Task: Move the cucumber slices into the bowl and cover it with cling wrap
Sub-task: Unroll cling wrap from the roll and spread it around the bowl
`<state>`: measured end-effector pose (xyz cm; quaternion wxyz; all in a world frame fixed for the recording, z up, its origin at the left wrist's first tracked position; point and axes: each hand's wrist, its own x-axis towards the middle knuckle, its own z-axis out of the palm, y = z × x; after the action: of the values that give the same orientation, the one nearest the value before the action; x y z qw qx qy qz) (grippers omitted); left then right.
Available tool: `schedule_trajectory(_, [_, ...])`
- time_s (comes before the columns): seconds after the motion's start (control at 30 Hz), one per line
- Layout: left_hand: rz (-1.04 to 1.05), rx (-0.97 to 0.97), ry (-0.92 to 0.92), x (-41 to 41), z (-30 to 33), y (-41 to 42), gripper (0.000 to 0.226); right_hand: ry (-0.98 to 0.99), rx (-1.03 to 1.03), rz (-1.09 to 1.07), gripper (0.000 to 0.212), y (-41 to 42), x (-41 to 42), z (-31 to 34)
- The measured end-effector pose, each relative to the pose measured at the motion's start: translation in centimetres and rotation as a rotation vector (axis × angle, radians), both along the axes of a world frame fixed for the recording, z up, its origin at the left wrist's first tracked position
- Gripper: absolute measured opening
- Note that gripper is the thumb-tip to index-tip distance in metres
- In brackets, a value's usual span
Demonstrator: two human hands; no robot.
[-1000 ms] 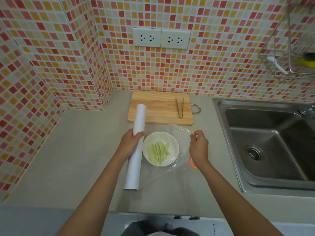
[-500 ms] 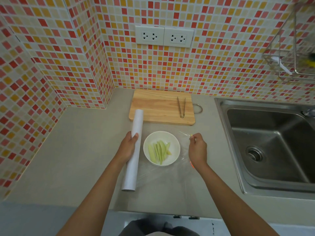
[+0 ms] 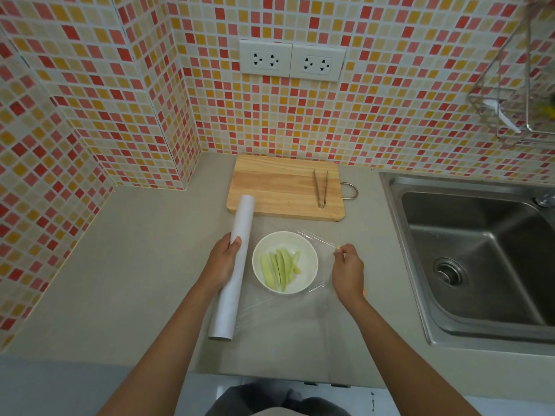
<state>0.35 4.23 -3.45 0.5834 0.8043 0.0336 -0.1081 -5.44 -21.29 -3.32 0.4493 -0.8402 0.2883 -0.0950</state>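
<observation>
Clear film (image 3: pixel 288 298) is stretching from the roll (image 3: pixel 232 271) across and over the bowl (image 3: pixel 285 262), which is why the two hands are sitting on opposite sides of it. The left hand (image 3: pixel 223 262) is gripping the roll, fingers curled round its far side and thumb on top, holding it just left of the bowl as an anchor, so the sheet is pulling taut rather than unspooling loosely. The right hand (image 3: pixel 347 273) is pinching the film's free edge between thumb and fingertips, the other fingers curled in, just right of the bowl; the far corner of the sheet is gathering into a crease towards that pinch. The slices (image 3: pixel 279 267) are lying inside the bowl, so the moving part looks done and the covering is under way. The bowl is sitting on the counter (image 3: pixel 135 265) in front of the board (image 3: pixel 282 187), where the tongs (image 3: pixel 320 189) are lying, probably parked since no slices remain there. The sink (image 3: pixel 480 250) is lying well to the right. The sheet seems wide enough to span the rim; cutting it free looks like the step still to come.
</observation>
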Motion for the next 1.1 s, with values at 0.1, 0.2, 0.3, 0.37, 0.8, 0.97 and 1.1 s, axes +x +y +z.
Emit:
schedule_trajectory(0.1, [0.013,-0.005,-0.006,0.0,-0.1,0.0,0.018,-0.001,0.004,-0.002,0.017,0.0,0.1,0.0])
schedule_trajectory(0.2, [0.027,-0.012,-0.001,0.0,-0.3,-0.1,0.017,-0.010,0.005,0.005,0.017,0.0,0.4,0.1])
schedule_trajectory(0.3, [0.052,-0.035,0.030,-0.2,-0.5,-0.1,0.015,-0.001,0.007,0.015,0.017,-0.1,0.7,0.1])
schedule_trajectory(0.37, [0.062,-0.058,0.044,-0.3,-0.5,-0.1,0.018,0.025,0.000,0.016,0.017,0.0,0.8,0.0])
schedule_trajectory(0.8, [0.067,-0.058,0.064,-0.7,-0.9,0.5,0.034,0.085,-0.044,0.048,0.018,0.2,1.3,-0.4])
schedule_trajectory(0.97, [0.069,-0.082,0.080,-0.4,-0.8,0.6,0.026,0.060,-0.044,0.053,0.016,0.1,1.3,-0.6])
schedule_trajectory(1.1, [0.081,-0.118,0.109,-0.2,-0.5,0.6,0.036,0.048,0.014,0.022,0.015,0.0,1.4,-1.2])
